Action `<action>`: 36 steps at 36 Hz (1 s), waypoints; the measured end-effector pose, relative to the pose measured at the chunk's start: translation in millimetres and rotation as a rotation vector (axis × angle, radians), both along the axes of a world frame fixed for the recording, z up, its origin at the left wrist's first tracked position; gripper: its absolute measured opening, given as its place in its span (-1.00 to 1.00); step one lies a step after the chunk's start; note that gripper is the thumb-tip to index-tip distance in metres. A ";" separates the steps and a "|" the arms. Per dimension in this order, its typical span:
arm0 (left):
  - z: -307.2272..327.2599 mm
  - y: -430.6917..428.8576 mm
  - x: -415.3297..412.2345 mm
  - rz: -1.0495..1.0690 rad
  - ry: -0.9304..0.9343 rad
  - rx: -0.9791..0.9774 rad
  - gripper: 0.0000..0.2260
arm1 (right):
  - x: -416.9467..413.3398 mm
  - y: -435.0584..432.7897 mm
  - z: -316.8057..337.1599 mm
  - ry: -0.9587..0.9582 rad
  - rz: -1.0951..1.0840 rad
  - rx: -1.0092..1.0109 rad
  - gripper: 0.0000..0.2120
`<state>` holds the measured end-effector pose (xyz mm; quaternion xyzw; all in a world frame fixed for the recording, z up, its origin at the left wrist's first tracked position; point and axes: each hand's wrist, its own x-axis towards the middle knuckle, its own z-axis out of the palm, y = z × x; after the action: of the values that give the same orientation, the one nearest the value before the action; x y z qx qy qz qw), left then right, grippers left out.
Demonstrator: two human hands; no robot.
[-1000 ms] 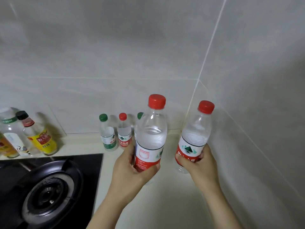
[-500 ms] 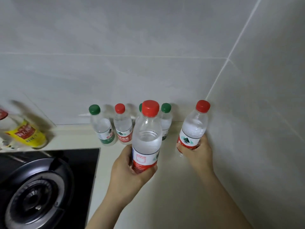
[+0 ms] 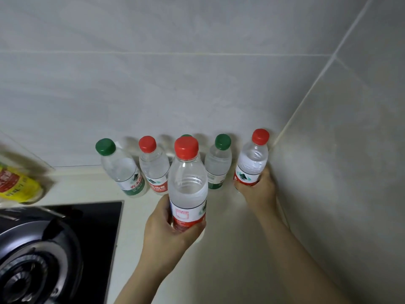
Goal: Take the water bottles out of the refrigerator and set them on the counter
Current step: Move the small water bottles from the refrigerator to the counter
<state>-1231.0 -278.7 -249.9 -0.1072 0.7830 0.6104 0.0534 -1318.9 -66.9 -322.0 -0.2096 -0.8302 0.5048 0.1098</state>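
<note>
Where the view begins, far L: yellow-label bottle [image 3: 19,187] by the wall, blurred; black hob [image 3: 32,260] in front of it. Neither is part of the job.
Back row, L end: green-cap bottle [image 3: 122,170] and red-cap bottle [image 3: 153,170], just beside each other, upright on counter [image 3: 219,260] against the tiles.
Ctr, behind: hidden bottle [image 3: 186,136], only a sliver of green cap shows.
L hand [image 3: 166,233]: fingers and thumb wrapped round lower label of front bottle [image 3: 188,187], red cap, upright, in front of the row. Base contact w/ counter: cannot tell.
Back row, R part: second green-cap bottle [image 3: 218,165], upright, standing free.
R hand [image 3: 258,189]: fingers curled round lower body of corner bottle [image 3: 252,163], red cap, leaning slightly, at R end of row, near the wall corner. Base hidden by hand.
Step (judged): set-down of two bottles; four appear already placed.
Next move: seat corner bottle flat, let go w/o nudging its neighbour; front bottle needs free counter ahead of the row.
</note>
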 end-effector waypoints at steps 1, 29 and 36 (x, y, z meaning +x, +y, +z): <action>-2.1 -0.1 -0.9 -0.002 0.003 -0.007 -0.58 | -1.9 0.0 -1.9 0.003 0.007 0.002 -0.45; -20.0 -15.5 5.7 0.072 -0.031 -0.018 -0.60 | 31.3 -8.3 -10.7 -0.103 -0.005 -0.066 -0.36; -25.1 -35.3 16.4 0.145 -0.052 0.013 -0.58 | 81.2 -56.3 14.6 -0.103 0.049 -0.263 -0.62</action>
<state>-1214.6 -313.9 -275.0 -0.1791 0.7675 0.6148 0.0304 -1237.7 -123.2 -307.5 -0.2277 -0.7662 0.6004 0.0261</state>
